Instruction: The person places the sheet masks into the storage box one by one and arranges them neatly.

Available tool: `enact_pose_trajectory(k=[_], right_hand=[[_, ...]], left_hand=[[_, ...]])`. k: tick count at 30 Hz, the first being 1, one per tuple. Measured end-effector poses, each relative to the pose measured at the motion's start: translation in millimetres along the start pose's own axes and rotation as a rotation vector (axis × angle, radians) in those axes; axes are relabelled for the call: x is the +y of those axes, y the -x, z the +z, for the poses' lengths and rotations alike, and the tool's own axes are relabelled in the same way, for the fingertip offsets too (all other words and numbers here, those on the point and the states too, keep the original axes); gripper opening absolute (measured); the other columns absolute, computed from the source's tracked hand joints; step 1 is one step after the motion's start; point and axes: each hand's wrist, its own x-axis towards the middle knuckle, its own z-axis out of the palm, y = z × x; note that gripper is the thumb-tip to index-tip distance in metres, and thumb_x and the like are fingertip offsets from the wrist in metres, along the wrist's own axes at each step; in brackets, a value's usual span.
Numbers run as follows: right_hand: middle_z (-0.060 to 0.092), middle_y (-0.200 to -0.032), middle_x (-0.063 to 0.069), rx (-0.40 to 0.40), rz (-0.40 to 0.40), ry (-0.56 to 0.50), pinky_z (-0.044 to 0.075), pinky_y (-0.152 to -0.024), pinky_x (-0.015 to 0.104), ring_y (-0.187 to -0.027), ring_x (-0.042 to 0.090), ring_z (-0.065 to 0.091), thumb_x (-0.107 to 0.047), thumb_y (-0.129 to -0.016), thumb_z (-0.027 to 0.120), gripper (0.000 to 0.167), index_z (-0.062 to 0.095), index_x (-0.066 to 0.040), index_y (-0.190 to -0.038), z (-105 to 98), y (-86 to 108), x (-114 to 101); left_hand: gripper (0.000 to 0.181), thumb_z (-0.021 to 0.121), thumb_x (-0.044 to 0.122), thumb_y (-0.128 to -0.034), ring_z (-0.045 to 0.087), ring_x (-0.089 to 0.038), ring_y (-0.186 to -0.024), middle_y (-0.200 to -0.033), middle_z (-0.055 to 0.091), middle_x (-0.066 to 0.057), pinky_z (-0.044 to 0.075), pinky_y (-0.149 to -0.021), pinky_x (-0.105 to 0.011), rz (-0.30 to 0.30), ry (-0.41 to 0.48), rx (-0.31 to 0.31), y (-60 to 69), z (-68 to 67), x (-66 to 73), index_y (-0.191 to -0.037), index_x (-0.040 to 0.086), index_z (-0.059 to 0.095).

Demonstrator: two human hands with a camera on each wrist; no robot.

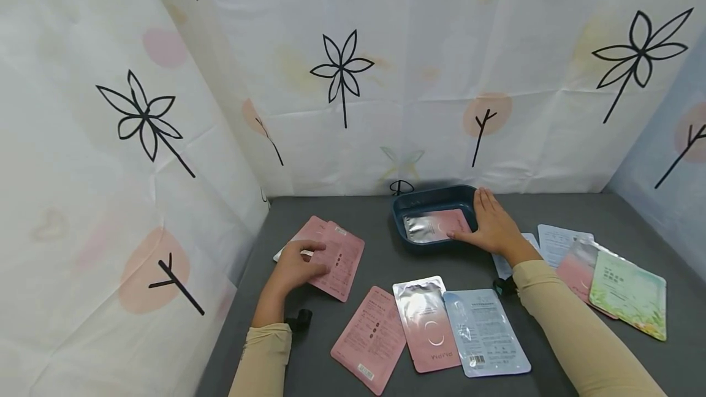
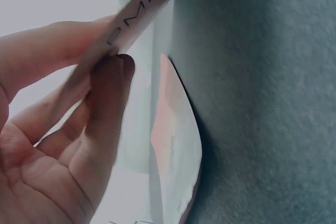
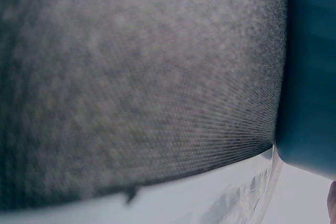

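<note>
My left hand (image 1: 298, 268) pinches a pink sheet mask packet (image 1: 340, 262) between thumb and fingers. In the left wrist view, the packet (image 2: 139, 17) is seen nearly edge-on with dark lettering. Beneath it lies another pink and white packet (image 2: 178, 145) on the table. My right hand (image 1: 496, 225) rests against the right end of a dark blue bin (image 1: 408, 202), fingers straight along its side and thumb over the front rim. Inside the bin lies a silver and pink packet (image 1: 438, 225). The right wrist view shows the bin's wall (image 3: 310, 72) and only a sliver of finger.
In front lie a pink packet (image 1: 372, 339), a silver-pink packet (image 1: 427, 326) and a light blue packet (image 1: 486, 332). Right of the right forearm are a green packet (image 1: 629, 293) and white-blue packets (image 1: 562, 242). A patterned cloth (image 1: 408, 78) hangs behind the grey table (image 1: 309, 360).
</note>
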Motion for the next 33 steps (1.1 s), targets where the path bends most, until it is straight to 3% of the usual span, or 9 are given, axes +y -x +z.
enact_pose_trajectory(k=[12,22,33], right_hand=[[0.005,-0.174,0.035,0.014,-0.012,-0.016,0.01,-0.131,0.064,-0.163,0.052,0.004,-0.078,-0.088,0.062,0.133,0.006,0.016,-0.163,0.2,1.6,-0.9],[0.003,-0.174,0.035,0.005,-0.011,-0.011,0.009,-0.131,0.064,-0.163,0.052,0.003,-0.079,-0.088,0.061,0.133,0.005,0.016,-0.163,0.5,0.7,1.1],[0.003,-0.174,0.035,0.005,-0.012,-0.011,0.009,-0.131,0.064,-0.163,0.051,0.003,-0.08,-0.089,0.06,0.133,0.005,0.016,-0.163,-0.9,-0.3,0.2]], left_hand=[[0.051,0.085,0.008,-0.0883,0.07,-0.034,-0.114,-0.142,0.067,-0.014,0.059,-0.076,-0.03,0.104,0.093,0.049,4.6,3.2,16.5,-0.138,0.009,0.071],[0.049,0.087,0.006,-0.0869,0.07,-0.038,-0.111,-0.138,0.067,-0.015,0.057,-0.072,-0.023,0.134,0.245,0.08,2.3,11.1,36.3,-0.134,0.008,0.073],[0.051,0.086,0.004,-0.0868,0.072,-0.036,-0.113,-0.135,0.066,-0.017,0.059,-0.075,-0.023,0.233,0.26,0.046,-2.4,30.8,63.8,-0.136,0.006,0.072]])
